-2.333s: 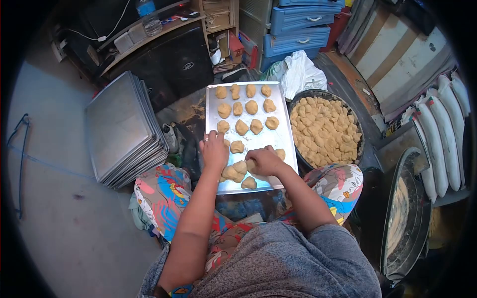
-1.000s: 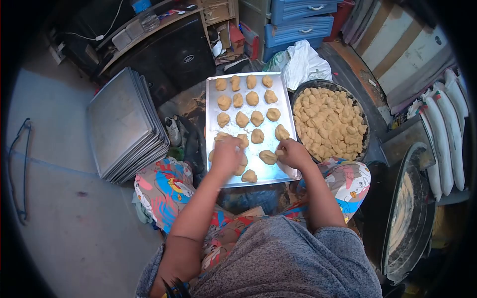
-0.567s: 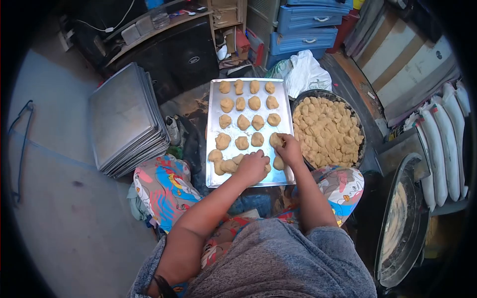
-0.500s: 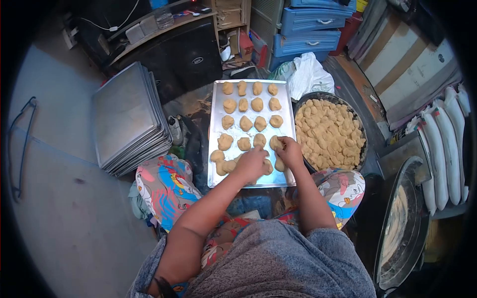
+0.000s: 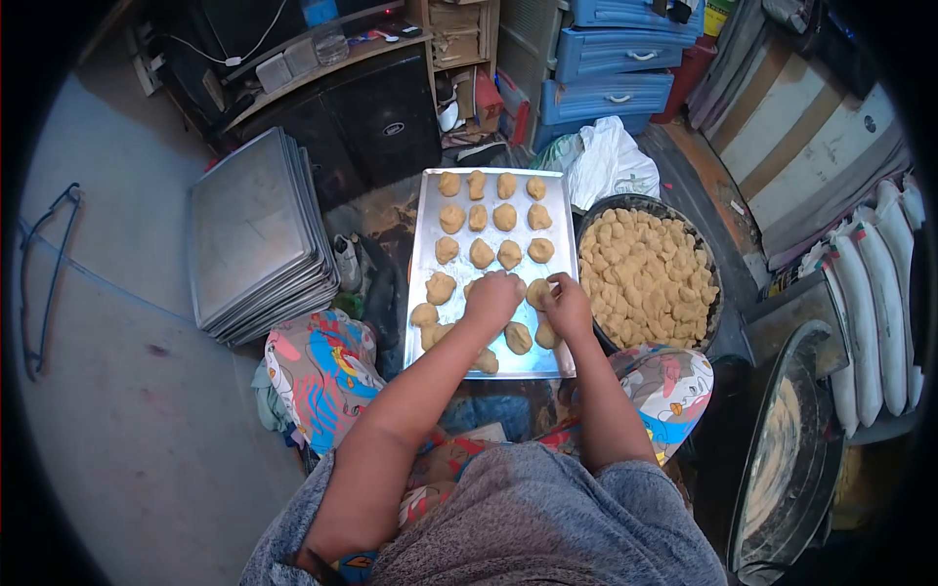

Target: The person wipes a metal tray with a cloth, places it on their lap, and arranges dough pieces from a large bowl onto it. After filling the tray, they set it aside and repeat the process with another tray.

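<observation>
A small bakery workroom: stacked baking trays (image 5: 249,234), flour sacks (image 5: 865,293).

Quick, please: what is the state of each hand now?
Left hand: palm down on tan dough pieces on the metal tray; grip cannot be told.
Right hand: pinching one tan dough piece.

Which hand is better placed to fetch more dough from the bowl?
Right. The right hand sits at the tray's right edge beside the bowl; the left hand is mid-tray over the dough pieces.

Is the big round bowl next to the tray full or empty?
Full. The round bowl is heaped with dough pieces almost to its rim, right beside the baking tray.
</observation>
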`<state>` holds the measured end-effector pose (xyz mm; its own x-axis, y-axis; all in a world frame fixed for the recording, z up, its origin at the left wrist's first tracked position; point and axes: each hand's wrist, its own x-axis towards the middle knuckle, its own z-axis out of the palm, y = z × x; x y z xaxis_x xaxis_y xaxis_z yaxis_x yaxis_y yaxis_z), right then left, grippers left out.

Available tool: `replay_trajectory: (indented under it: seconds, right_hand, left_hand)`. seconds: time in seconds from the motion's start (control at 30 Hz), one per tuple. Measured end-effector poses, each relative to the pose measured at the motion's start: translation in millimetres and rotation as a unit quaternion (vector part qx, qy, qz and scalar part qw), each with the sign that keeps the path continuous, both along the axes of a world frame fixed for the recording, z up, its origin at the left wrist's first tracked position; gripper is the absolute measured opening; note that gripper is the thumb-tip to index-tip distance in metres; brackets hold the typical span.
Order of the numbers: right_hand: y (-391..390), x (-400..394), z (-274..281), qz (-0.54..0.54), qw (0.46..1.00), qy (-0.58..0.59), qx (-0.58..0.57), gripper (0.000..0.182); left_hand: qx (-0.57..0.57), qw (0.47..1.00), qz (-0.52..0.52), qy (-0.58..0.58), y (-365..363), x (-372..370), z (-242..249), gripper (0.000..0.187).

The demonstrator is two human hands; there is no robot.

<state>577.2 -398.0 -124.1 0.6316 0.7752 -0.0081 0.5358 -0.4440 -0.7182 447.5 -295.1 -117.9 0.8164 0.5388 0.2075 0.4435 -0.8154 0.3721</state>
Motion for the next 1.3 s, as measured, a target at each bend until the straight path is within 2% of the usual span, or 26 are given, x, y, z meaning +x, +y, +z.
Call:
replay_trajectory:
  seconds: [0.07, 0.13, 0.17, 0.23, 0.3, 0.37, 0.43, 0.53, 0.57, 0.63, 0.67, 0.7, 0.73, 0.77, 0.83, 0.9, 0.93, 1.0, 1.07, 1.13, 1.17, 1.2, 1.3]
  right_hand:
    - [10.2, 8.0, 2.2, -0.022, 1.000, 0.004, 0.016, 0.039]
    - [30.1, 19.8, -4.8, -0.026, 0.990, -0.096, 0.096, 0.044]
    - [37.8, 22.6, -8.5, -0.024, 0.990, -0.096, 0.097, 0.044]
    - [54.8, 26.8, -15.9, 0.004, 0.966, -0.221, 0.131, 0.051]
    - [61.6, 28.8, -20.3, 0.025, 0.961, -0.229, 0.151, 0.052]
    - [59.7, 23.6, -6.4, 0.024, 0.991, -0.122, 0.041, 0.047]
    - [61.0, 23.7, -11.8, 0.021, 0.991, -0.125, 0.033, 0.046]
    - [57.9, 21.6, -14.5, 0.009, 0.991, -0.128, 0.024, 0.044]
    - [55.3, 21.5, -9.1, 0.027, 0.987, -0.161, 0.002, 0.043]
    - [49.1, 19.7, 2.8, 0.044, 0.980, -0.193, -0.019, 0.043]
    - [42.8, 17.8, 5.5, 0.016, 0.983, -0.179, 0.023, 0.043]
    - [35.6, 16.1, 9.1, -0.012, 0.984, -0.164, 0.065, 0.042]
    - [18.4, 18.4, 14.7, 0.035, 0.997, -0.068, -0.011, 0.045]
    - [13.6, 14.4, 13.5, 0.034, 0.997, -0.064, -0.016, 0.045]
    - [3.3, 8.1, 10.6, 0.149, 0.985, -0.002, -0.086, 0.049]
    - [-1.1, -0.3, 11.9, 0.138, 0.986, -0.012, -0.087, 0.052]
    - [-3.9, -3.3, 15.6, 0.119, 0.990, -0.031, -0.070, 0.051]
    - [-10.2, -12.9, 34.0, 0.073, 0.992, -0.064, -0.076, 0.047]
    - [-26.8, -15.5, 45.2, 0.092, 0.990, -0.061, -0.093, 0.046]
    - [-42.0, -15.6, 40.7, 0.150, 0.980, -0.058, -0.120, 0.041]
    - [-43.8, -17.3, 33.3, 0.151, 0.979, -0.057, -0.121, 0.041]
    - [-43.7, -18.7, 24.3, 0.140, 0.982, -0.046, -0.116, 0.039]
    - [-37.5, -23.4, 2.9, 0.096, 0.993, -0.030, -0.058, 0.029]
  left_hand:
    - [-0.054, 0.994, 0.084, -0.047, 8.9, 0.6, 11.3, 0.017]
    - [-0.026, 0.995, 0.079, -0.046, 27.4, 10.7, 6.2, 0.017]
    - [0.003, 0.996, 0.075, -0.045, 37.0, 15.5, 2.7, 0.018]
    - [0.002, 0.997, 0.068, -0.030, 43.4, 26.0, 4.0, 0.017]
    - [-0.004, 0.998, 0.042, 0.052, 51.4, 39.0, -10.3, 0.015]
    - [0.027, 0.998, 0.031, 0.037, 51.2, 42.7, -19.1, 0.013]
    - [0.044, 0.999, -0.001, 0.032, 49.1, 43.7, -21.8, 0.013]
    - [0.013, 0.998, -0.034, 0.056, 49.8, 39.5, -12.8, 0.018]
    - [0.011, 0.998, -0.036, 0.057, 47.4, 32.8, -9.5, 0.018]
    - [0.069, 0.988, 0.010, -0.135, 40.9, 12.3, 2.1, 0.017]
    - [-0.061, 0.988, 0.070, -0.126, 38.0, 1.9, 13.7, 0.021]
    - [-0.061, 0.988, 0.070, -0.125, 36.7, -11.2, 23.2, 0.021]
    - [-0.092, 0.989, 0.092, -0.076, 33.6, -29.4, 26.3, 0.021]
    - [-0.122, 0.986, 0.113, -0.030, 30.6, -40.8, 25.8, 0.022]
    - [-0.129, 0.987, 0.098, -0.020, 27.8, -45.2, 12.7, 0.021]
    - [-0.140, 0.983, 0.118, 0.026, 31.2, -41.0, 7.2, 0.021]
    - [-0.132, 0.983, 0.118, 0.046, 32.9, -40.2, 5.7, 0.028]
    - [-0.092, 0.989, 0.111, 0.020, 28.1, -42.9, 5.4, 0.029]
    - [-0.053, 0.993, 0.104, -0.007, 17.4, -45.4, 10.3, 0.030]
    - [-0.012, 0.999, 0.040, -0.023, -4.2, -49.9, 17.2, 0.033]
    - [-0.110, 0.993, 0.035, -0.013, -18.7, -49.5, 15.6, 0.035]
    - [-0.040, 0.999, -0.028, -0.012, -29.2, -48.1, 5.5, 0.036]
    - [-0.006, 0.994, -0.095, 0.048, -48.6, -39.8, 0.1, 0.021]
